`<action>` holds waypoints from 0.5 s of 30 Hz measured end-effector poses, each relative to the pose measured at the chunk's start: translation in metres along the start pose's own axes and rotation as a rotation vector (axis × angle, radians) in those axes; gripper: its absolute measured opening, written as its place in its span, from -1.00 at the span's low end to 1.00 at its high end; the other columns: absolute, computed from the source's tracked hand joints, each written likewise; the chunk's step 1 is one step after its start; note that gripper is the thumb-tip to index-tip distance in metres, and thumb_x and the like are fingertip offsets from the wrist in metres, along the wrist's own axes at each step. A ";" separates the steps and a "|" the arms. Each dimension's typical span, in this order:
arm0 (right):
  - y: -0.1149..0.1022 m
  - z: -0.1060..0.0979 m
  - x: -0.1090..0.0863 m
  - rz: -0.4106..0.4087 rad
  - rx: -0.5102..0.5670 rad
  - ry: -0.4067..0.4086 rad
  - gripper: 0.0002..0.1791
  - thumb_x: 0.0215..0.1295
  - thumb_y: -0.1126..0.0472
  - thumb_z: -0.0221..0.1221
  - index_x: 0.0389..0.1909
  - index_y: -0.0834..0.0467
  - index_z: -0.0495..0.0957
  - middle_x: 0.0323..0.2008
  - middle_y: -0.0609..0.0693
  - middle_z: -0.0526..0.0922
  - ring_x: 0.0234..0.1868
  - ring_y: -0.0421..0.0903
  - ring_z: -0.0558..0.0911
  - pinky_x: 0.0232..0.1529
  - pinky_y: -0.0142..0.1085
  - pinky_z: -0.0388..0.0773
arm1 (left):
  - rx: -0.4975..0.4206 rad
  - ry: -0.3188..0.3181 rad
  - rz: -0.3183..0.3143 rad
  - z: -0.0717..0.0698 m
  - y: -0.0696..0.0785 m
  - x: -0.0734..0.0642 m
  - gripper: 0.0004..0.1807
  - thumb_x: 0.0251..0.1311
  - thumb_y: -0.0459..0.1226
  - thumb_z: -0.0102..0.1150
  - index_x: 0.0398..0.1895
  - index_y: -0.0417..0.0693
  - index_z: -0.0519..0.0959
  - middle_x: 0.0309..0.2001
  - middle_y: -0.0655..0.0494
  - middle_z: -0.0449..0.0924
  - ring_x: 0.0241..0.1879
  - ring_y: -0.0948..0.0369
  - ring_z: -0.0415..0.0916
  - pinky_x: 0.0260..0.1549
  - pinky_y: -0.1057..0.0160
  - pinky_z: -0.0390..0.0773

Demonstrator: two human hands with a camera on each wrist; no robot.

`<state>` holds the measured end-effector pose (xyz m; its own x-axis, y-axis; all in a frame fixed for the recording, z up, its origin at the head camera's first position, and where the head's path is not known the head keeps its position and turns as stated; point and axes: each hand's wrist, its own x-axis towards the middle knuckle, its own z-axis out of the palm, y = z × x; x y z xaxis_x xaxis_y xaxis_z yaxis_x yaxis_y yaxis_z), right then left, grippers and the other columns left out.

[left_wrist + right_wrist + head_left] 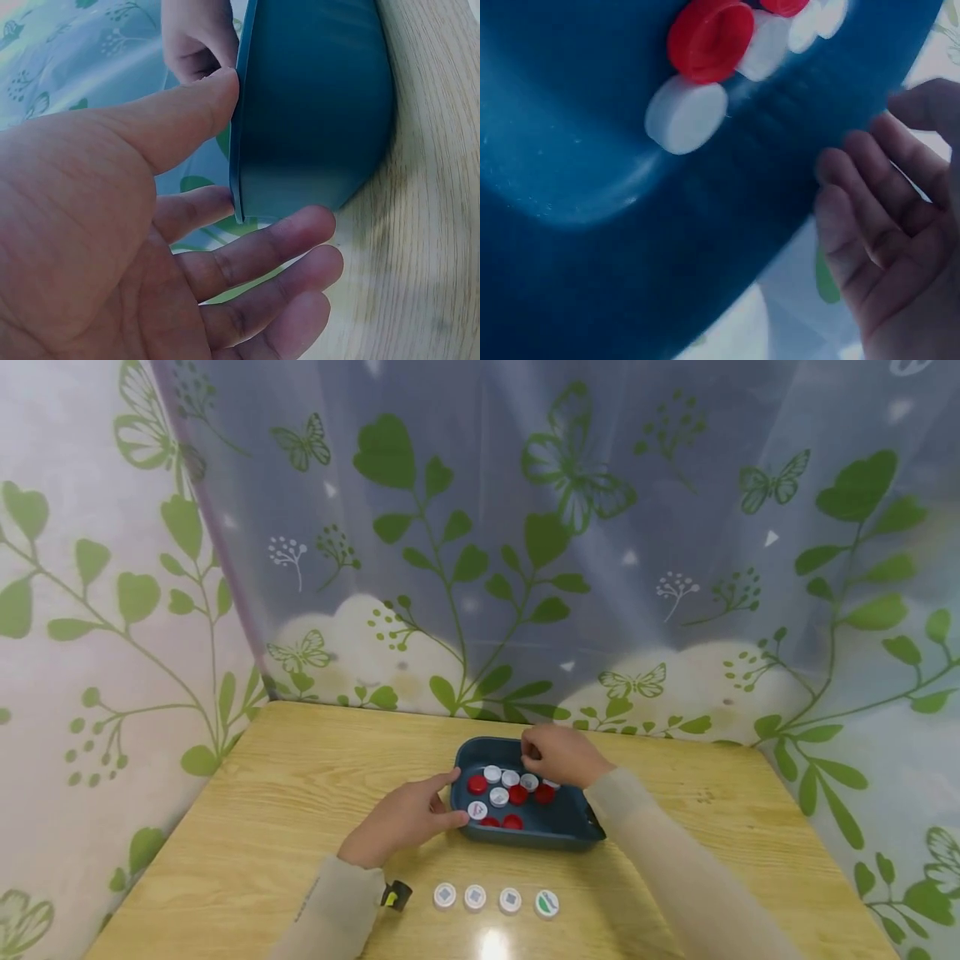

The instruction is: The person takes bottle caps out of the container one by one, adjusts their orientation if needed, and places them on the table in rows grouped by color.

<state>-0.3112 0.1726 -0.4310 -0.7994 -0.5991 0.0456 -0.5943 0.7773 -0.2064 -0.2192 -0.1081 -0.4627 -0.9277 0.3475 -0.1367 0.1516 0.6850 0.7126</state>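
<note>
A dark blue tray [532,839] holds several red bottle caps [513,822] and white bottle caps [498,797]. My left hand [405,817] touches the tray's left end. In the left wrist view the thumb [217,97] and index finger rest apart on the rim, the other fingers stretched below it. Over the tray's far side is my right hand [562,753], its fingers loosely bent. The right wrist view shows these fingers [847,176] near the rim with no cap between them; a white cap [686,116] and a red cap [711,41] lie beyond them.
A row of white caps with printed tops [475,897] lies on the wooden table [330,760] in front of the tray. A patterned curtain [480,568] hangs behind the table's far edge. A black strap piece [397,895] shows at the left cuff.
</note>
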 end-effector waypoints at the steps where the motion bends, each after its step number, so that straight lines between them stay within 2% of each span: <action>1: 0.000 0.002 0.000 0.003 -0.021 -0.009 -0.84 0.43 0.20 0.26 -0.39 -0.01 0.55 -0.47 -0.19 0.52 -0.52 -0.23 0.43 -0.35 -0.26 0.45 | 0.001 -0.001 -0.002 0.000 0.000 0.000 -0.16 0.30 0.10 0.36 0.58 0.08 0.31 -0.28 0.19 0.57 -0.36 0.17 0.49 -0.41 0.16 0.50; 5: -0.001 0.010 0.002 0.023 -0.132 -0.062 -0.85 0.35 0.23 0.35 -0.38 0.05 0.56 -0.42 -0.11 0.54 -0.46 -0.15 0.46 -0.31 -0.18 0.49 | 0.002 -0.004 -0.020 0.002 0.001 -0.001 -0.16 0.29 0.11 0.36 0.58 0.10 0.31 -0.27 0.19 0.56 -0.34 0.17 0.49 -0.41 0.17 0.50; 8: -0.003 0.014 0.001 0.056 -0.194 -0.143 -0.88 0.28 0.28 0.37 -0.36 0.10 0.60 -0.42 -0.05 0.59 -0.45 -0.10 0.49 -0.30 -0.12 0.53 | 0.018 0.002 -0.025 0.002 0.002 -0.001 -0.16 0.29 0.11 0.37 0.57 0.11 0.32 -0.28 0.20 0.56 -0.35 0.18 0.49 -0.42 0.17 0.50; 12: -0.003 0.014 -0.002 0.152 -0.202 -0.249 -0.84 0.23 0.32 0.38 -0.44 0.11 0.58 -0.51 -0.03 0.57 -0.50 -0.08 0.44 -0.34 -0.11 0.47 | 0.047 0.015 -0.023 0.002 0.003 0.000 -0.17 0.29 0.11 0.36 0.57 0.11 0.32 -0.29 0.22 0.57 -0.36 0.18 0.48 -0.42 0.17 0.49; 15: 0.000 0.014 -0.005 0.230 -0.186 -0.287 -0.85 0.22 0.32 0.40 -0.41 0.12 0.59 -0.49 -0.02 0.57 -0.48 -0.06 0.45 -0.32 -0.10 0.47 | 0.054 0.015 -0.022 0.003 0.004 0.001 -0.16 0.28 0.13 0.36 0.57 0.11 0.33 -0.30 0.23 0.56 -0.37 0.19 0.48 -0.42 0.17 0.49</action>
<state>-0.3059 0.1728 -0.4445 -0.8717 -0.4145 -0.2613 -0.4299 0.9029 0.0018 -0.2184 -0.1036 -0.4620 -0.9360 0.3223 -0.1414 0.1485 0.7260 0.6715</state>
